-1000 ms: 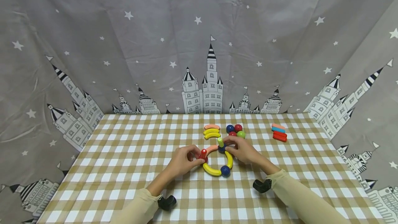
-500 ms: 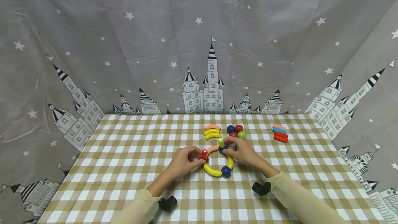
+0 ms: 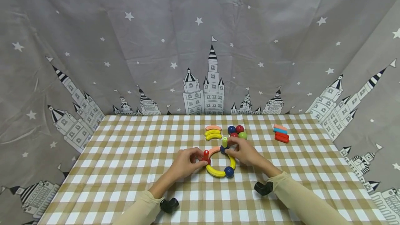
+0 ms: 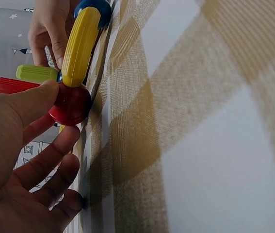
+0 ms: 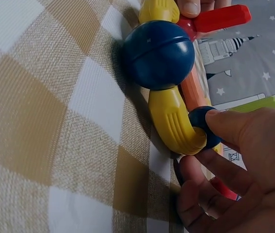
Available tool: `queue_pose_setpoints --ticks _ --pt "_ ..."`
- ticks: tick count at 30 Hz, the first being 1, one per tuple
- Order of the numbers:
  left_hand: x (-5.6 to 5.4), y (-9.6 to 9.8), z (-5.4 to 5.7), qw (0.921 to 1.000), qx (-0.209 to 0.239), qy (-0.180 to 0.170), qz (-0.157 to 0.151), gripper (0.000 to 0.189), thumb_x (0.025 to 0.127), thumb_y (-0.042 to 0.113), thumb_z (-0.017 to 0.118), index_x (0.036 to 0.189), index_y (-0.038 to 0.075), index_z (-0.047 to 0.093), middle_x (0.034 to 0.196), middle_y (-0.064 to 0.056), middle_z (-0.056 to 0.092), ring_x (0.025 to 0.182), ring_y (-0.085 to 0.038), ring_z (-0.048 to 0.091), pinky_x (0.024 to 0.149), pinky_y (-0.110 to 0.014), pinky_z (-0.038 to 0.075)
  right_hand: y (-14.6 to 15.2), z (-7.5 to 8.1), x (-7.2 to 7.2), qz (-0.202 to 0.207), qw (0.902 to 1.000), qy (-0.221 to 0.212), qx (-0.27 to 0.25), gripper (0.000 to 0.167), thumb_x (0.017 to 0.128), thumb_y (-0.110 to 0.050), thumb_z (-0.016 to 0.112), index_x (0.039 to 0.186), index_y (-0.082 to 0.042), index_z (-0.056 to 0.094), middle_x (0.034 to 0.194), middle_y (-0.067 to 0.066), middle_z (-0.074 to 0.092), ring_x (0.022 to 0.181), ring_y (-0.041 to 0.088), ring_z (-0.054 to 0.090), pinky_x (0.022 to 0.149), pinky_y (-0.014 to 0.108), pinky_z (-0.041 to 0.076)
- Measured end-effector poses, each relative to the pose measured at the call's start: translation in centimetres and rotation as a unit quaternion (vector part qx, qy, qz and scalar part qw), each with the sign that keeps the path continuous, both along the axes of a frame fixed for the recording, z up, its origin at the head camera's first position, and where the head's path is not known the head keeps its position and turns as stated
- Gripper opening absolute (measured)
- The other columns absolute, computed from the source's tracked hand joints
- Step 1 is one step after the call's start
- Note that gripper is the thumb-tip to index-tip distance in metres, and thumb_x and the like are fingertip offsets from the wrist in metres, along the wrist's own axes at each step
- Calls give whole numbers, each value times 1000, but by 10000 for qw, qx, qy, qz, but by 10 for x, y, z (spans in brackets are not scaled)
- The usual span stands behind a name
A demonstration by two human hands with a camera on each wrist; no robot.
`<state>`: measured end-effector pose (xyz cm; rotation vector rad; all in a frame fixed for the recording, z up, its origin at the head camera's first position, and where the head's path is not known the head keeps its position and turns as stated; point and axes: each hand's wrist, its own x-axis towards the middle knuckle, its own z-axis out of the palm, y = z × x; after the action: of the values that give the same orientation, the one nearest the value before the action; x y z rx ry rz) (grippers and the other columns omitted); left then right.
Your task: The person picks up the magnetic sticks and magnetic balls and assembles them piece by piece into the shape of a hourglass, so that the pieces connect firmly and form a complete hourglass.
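Observation:
A ring of curved sticks and balls lies on the checked cloth in the head view. Its parts are a yellow curved stick [image 3: 215, 172] in front, another yellow curved stick [image 3: 232, 162] at right, an orange curved stick [image 3: 214, 150] behind, and a blue ball [image 3: 229, 172] at the near corner. My left hand [image 3: 187, 161] pinches the red ball [image 4: 73, 107], from which a red stick [image 3: 206, 155] stands up. My right hand [image 3: 245, 152] pinches the far blue ball [image 5: 200, 121], which bears an upright light-green stick [image 3: 225, 142].
Behind the ring lie spare curved sticks [image 3: 213, 134], orange and yellow. Several loose balls [image 3: 239, 128], blue, red and green, sit close to my right hand. Farther right are straight sticks [image 3: 281, 137] in orange, blue and red. A grey castle-print curtain [image 3: 156, 61] hangs behind the table.
The ring has shifted slightly to the right on the cloth, with both hands still holding their balls. The green stick's top has moved a little to the right.

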<state>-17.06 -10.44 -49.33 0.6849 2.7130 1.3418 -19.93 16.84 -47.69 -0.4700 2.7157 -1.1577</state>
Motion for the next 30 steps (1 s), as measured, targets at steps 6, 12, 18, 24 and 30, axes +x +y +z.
queue_pose_setpoints --ticks 6,12,18,24,30 --pt "0 0 0 10000 -49 44 -10 17 88 24 84 100 15 75 84 9 69 67 -11 53 59 -23 42 6 3 4 279 9995 114 -12 31 96 -16 74 125 -11 68 117 8 72 82 16 58 74 30 50" --pt "0 0 -1 9999 -54 113 -74 17 87 23 84 100 15 75 83 8 69 68 -14 54 60 -24 43 21 14 12 466 9986 212 -92 37 95 -13 74 131 -11 65 119 12 71 86 18 63 76 32 52" --pt "-1 -2 0 9998 -90 107 -152 19 87 23 84 103 15 75 83 10 69 67 -12 53 59 -24 42 47 26 16 304 9973 663 10 41 92 -13 78 130 -8 65 119 15 71 82 15 64 70 30 53" --pt "-1 -1 0 9998 -123 93 -138 19 88 25 84 102 15 76 83 11 68 67 -12 53 59 -23 42 78 34 20 69 9954 952 -101 49 89 -17 82 134 -10 64 118 16 71 83 15 65 69 30 55" --pt "-1 -1 0 9998 -150 49 -103 19 87 26 84 101 16 75 82 12 68 66 -12 52 59 -23 41 110 31 26 -210 9907 1314 -280 51 89 -14 82 136 -10 63 117 19 70 82 12 66 69 29 55"
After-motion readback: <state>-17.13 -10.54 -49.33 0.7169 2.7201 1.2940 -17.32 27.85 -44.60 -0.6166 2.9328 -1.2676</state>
